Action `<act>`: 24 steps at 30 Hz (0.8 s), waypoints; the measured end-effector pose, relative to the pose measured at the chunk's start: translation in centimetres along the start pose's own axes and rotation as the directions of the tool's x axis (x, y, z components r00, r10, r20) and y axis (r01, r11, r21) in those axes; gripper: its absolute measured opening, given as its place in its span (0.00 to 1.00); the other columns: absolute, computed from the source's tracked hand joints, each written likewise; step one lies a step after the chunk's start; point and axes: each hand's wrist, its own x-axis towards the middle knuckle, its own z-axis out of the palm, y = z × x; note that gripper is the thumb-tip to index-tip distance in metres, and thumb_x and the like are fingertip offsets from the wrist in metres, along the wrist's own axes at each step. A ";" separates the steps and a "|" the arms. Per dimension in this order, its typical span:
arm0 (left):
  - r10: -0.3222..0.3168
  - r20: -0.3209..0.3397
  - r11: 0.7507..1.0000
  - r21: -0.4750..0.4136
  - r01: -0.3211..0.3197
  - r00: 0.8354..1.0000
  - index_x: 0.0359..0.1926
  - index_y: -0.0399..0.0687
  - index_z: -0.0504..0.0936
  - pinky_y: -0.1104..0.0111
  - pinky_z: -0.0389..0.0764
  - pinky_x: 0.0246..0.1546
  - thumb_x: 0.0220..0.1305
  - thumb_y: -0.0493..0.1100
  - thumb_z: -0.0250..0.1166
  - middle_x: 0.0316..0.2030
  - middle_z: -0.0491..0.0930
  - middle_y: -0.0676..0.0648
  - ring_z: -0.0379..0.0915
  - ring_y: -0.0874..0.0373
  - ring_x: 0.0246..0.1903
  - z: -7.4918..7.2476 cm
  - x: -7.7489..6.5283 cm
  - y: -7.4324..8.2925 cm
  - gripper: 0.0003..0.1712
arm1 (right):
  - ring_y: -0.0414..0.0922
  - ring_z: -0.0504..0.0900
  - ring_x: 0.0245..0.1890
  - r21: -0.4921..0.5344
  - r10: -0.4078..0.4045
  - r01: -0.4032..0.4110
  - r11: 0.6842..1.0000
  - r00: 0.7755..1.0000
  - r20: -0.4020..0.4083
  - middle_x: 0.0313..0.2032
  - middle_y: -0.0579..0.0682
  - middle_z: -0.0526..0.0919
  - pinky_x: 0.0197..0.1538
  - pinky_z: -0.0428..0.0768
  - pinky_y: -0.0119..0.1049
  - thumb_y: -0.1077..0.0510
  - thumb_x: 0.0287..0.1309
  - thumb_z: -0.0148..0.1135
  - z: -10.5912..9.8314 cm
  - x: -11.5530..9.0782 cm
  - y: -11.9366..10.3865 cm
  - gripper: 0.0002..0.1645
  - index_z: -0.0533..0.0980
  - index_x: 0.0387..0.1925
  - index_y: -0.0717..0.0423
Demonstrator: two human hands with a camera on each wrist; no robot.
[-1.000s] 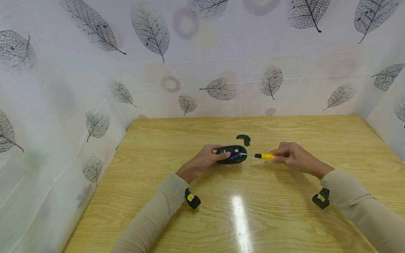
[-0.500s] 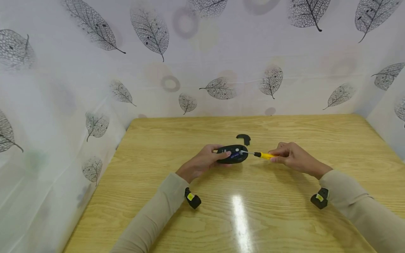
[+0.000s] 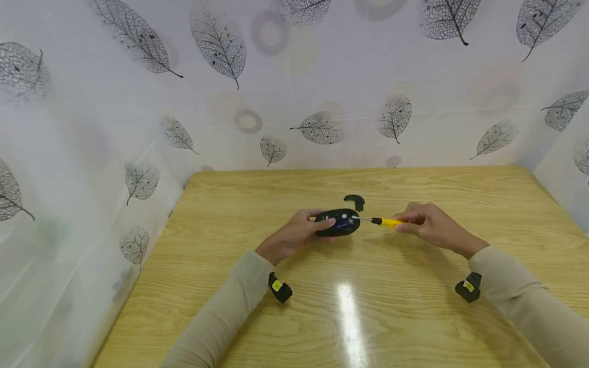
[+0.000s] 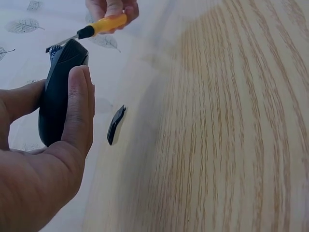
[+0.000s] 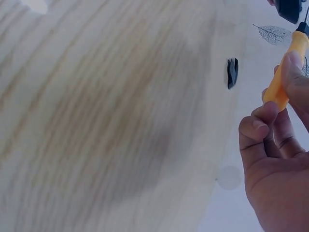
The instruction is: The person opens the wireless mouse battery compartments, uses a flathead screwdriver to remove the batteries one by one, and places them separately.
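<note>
My left hand (image 3: 296, 235) grips a black computer mouse (image 3: 329, 228), turned underside up, with the thumb across its bottom. In its uncovered battery bay sits a blue battery (image 3: 342, 224). My right hand (image 3: 425, 227) pinches the yellow handle of a screwdriver (image 3: 388, 222); its metal shaft points left and the tip is at the right end of the bay. The left wrist view shows the mouse (image 4: 60, 92) edge-on, with the screwdriver (image 4: 104, 25) shaft reaching over its top end. From the right wrist, thumb and fingers show round the screwdriver handle (image 5: 285, 79).
A curved black battery cover (image 3: 355, 201) lies on the wooden table (image 3: 257, 306) just beyond the mouse. Leaf-patterned white sheeting (image 3: 294, 76) rises behind the table and along both sides. Each sleeve cuff carries a small black wrist camera (image 3: 279, 288).
The screwdriver's tip has lifted slightly from the battery's end toward the bay's upper right edge. The mouse has tilted and risen a little; my right hand has shifted slightly right.
</note>
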 end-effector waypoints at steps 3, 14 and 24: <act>0.004 -0.008 1.000 -0.008 -0.004 1.000 0.70 0.33 0.68 0.59 0.82 0.56 0.74 0.36 0.61 0.62 0.71 0.34 0.81 0.42 0.53 -0.1 0.0 0.0 0.27 | 0.45 0.69 0.24 -0.001 0.012 -0.012 1.000 1.000 -0.023 0.32 0.54 0.78 0.24 0.70 0.33 0.58 0.66 0.68 -0.9 -0.3 -0.2 0.17 0.84 0.52 0.64; 0.014 -0.006 1.000 0.010 -0.013 1.000 0.71 0.34 0.66 0.60 0.83 0.55 0.75 0.37 0.60 0.62 0.72 0.34 0.79 0.36 0.55 -0.2 -0.4 0.0 0.28 | 0.48 0.84 0.28 -0.006 0.104 -0.106 0.994 0.982 -0.158 0.42 0.64 0.84 0.32 0.86 0.39 0.53 0.69 0.65 -4.2 -1.5 -0.8 0.26 0.78 0.59 0.68; 0.008 -0.008 1.000 -0.004 -0.008 1.000 0.71 0.34 0.66 0.61 0.84 0.53 0.74 0.36 0.61 0.61 0.72 0.34 0.79 0.36 0.55 -0.1 -0.5 0.0 0.29 | 0.51 0.86 0.31 -0.056 0.216 -0.230 0.972 0.958 -0.191 0.48 0.70 0.84 0.33 0.87 0.41 0.46 0.69 0.65 -4.6 -1.7 0.0 0.33 0.77 0.59 0.73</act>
